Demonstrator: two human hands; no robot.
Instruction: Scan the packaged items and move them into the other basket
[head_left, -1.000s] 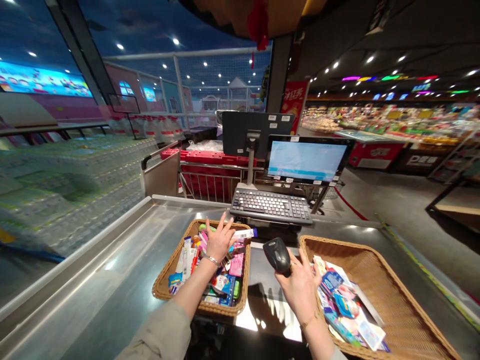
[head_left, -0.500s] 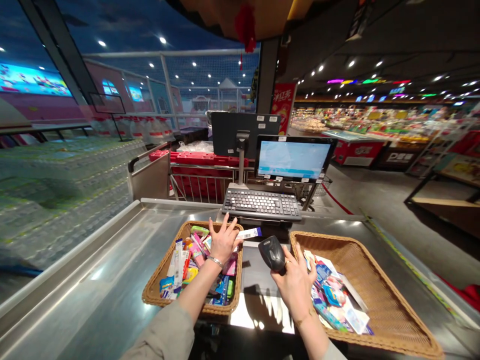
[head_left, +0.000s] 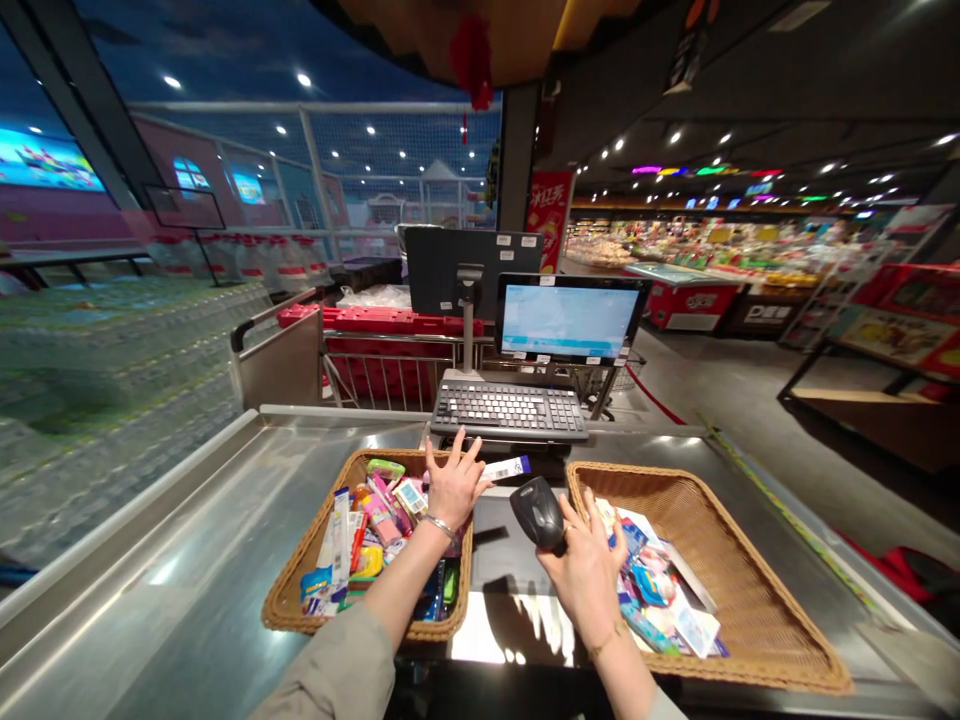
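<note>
My right hand (head_left: 589,570) is closed around a black handheld barcode scanner (head_left: 538,513), whose head points left. My left hand (head_left: 452,490) reaches over the right rim of the left wicker basket (head_left: 281,610). Between its thumb and fingers is a slim white box (head_left: 507,468) with a blue end and a barcode facing up. The box lies just left of and above the scanner head, apart from it. Small colourful packets (head_left: 382,520) fill the left basket. Under and beside my right hand, the right wicker basket (head_left: 757,560) holds more packets (head_left: 660,590) in its left part.
Behind the baskets stand a black keyboard (head_left: 510,408) and a lit monitor (head_left: 568,318), with a second screen (head_left: 457,275) seen from its back. The metal counter (head_left: 187,540) has a raised left edge. A shopping cart (head_left: 382,375) stands beyond it.
My left hand has moved slightly right with the white box, away from the left basket and closer to the scanner. My right hand keeps its hold. The whole view has shifted a little.
</note>
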